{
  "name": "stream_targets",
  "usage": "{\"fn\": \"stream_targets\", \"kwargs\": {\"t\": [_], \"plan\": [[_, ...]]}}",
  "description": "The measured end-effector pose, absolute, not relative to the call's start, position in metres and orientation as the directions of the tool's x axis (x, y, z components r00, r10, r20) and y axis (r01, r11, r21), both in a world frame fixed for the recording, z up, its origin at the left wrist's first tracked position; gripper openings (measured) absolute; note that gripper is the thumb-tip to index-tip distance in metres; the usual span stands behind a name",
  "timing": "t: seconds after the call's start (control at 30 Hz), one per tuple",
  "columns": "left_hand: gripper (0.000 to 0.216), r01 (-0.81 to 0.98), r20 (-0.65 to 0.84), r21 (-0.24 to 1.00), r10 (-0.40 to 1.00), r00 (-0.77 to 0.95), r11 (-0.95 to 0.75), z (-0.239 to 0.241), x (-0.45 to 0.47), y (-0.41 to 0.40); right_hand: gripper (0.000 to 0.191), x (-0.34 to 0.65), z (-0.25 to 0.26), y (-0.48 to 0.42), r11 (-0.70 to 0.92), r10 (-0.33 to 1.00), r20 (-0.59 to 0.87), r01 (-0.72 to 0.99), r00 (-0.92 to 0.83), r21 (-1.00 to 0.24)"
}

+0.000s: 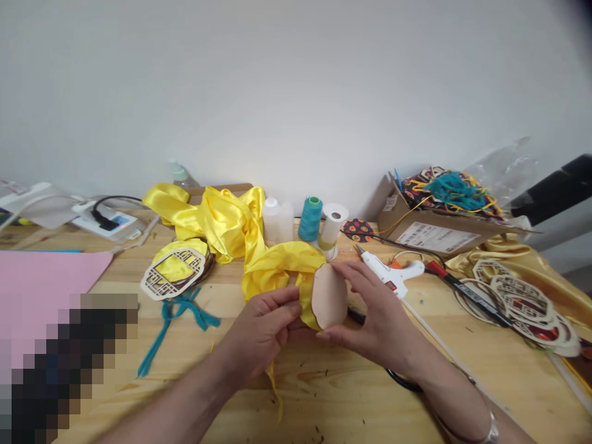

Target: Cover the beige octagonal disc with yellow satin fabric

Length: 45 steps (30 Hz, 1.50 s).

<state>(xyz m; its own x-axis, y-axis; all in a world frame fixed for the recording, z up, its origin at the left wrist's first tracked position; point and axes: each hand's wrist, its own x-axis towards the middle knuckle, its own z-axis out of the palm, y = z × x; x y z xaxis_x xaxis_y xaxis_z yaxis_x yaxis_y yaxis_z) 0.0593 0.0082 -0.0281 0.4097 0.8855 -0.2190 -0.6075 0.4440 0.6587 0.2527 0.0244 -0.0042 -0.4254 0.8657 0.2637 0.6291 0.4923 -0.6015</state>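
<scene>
Near the middle of the table, my left hand (271, 324) pinches the near end of a long yellow satin ribbon (289, 256). My right hand (370, 308) curves around a thin, pale plaque with a scalloped edge (330, 297), thumb at its lower edge and fingers at its top. The plaque stands upright, with the ribbon's end against its left side. From there the ribbon runs back to a crumpled yellow heap (226, 219). A loose yellow strand (276, 394) hangs below my left hand.
A white glue gun (393, 271) and a red-and-black marker (467, 293) lie right. Behind stand a teal thread spool (310, 219), a white roll (332, 225) and a white bottle (272, 220). A cut-out frame (173, 274) lies left; a cardboard box (430, 234) stands back right.
</scene>
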Motion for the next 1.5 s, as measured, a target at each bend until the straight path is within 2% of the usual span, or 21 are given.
{"fn": "stream_targets", "kwargs": {"t": [0.2, 0.53, 0.77, 0.93, 1.03, 1.1, 1.13, 1.2, 1.3, 1.37, 1.5], "plan": [[0.025, -0.557, -0.225, 0.696, 0.875, 0.428, 0.452, -0.024, 0.061, 0.008, 0.078, 0.251, -0.005, 0.025, 0.519, 0.851, 0.241, 0.679, -0.467, -0.518], [0.026, -0.514, -0.257, 0.734, 0.881, 0.397, 0.445, -0.023, 0.061, 0.006, 0.078, 0.250, -0.004, 0.021, 0.546, 0.837, 0.251, 0.702, -0.487, -0.457], [0.030, -0.560, -0.217, 0.697, 0.876, 0.431, 0.449, -0.019, 0.059, 0.006, 0.080, 0.250, -0.004, 0.022, 0.556, 0.831, 0.232, 0.729, -0.506, -0.399], [0.037, -0.449, -0.271, 0.781, 0.884, 0.381, 0.433, -0.022, 0.060, 0.006, 0.077, 0.248, -0.006, 0.020, 0.575, 0.818, 0.257, 0.717, -0.515, -0.394], [0.039, -0.408, -0.288, 0.813, 0.896, 0.337, 0.415, -0.025, 0.060, 0.006, 0.094, 0.250, -0.004, 0.021, 0.548, 0.836, 0.281, 0.679, -0.472, -0.489], [0.037, -0.381, -0.280, 0.838, 0.907, 0.315, 0.391, -0.025, 0.059, 0.005, 0.106, 0.254, -0.003, 0.025, 0.462, 0.880, 0.249, 0.603, -0.405, -0.651], [0.035, -0.354, -0.271, 0.857, 0.913, 0.307, 0.373, -0.024, 0.058, 0.005, 0.106, 0.257, -0.002, 0.028, 0.391, 0.903, 0.203, 0.532, -0.378, -0.751], [0.033, -0.278, -0.238, 0.906, 0.926, 0.293, 0.320, -0.022, 0.056, 0.002, 0.094, 0.263, -0.001, 0.034, 0.200, 0.919, 0.055, 0.339, -0.391, -0.919], [0.032, -0.128, -0.166, 0.970, 0.949, 0.268, 0.206, -0.021, 0.053, -0.001, 0.072, 0.270, 0.001, 0.041, -0.044, 0.823, -0.142, 0.188, -0.550, -0.981], [0.032, -0.017, -0.117, 0.992, 0.961, 0.249, 0.125, -0.021, 0.051, -0.003, 0.058, 0.271, 0.004, 0.042, -0.058, 0.764, -0.166, 0.190, -0.624, -0.980], [0.030, 0.113, -0.047, 0.993, 0.976, 0.211, 0.023, -0.022, 0.050, -0.005, 0.035, 0.269, 0.011, 0.038, 0.018, 0.772, -0.083, 0.153, -0.630, -0.988]]}}
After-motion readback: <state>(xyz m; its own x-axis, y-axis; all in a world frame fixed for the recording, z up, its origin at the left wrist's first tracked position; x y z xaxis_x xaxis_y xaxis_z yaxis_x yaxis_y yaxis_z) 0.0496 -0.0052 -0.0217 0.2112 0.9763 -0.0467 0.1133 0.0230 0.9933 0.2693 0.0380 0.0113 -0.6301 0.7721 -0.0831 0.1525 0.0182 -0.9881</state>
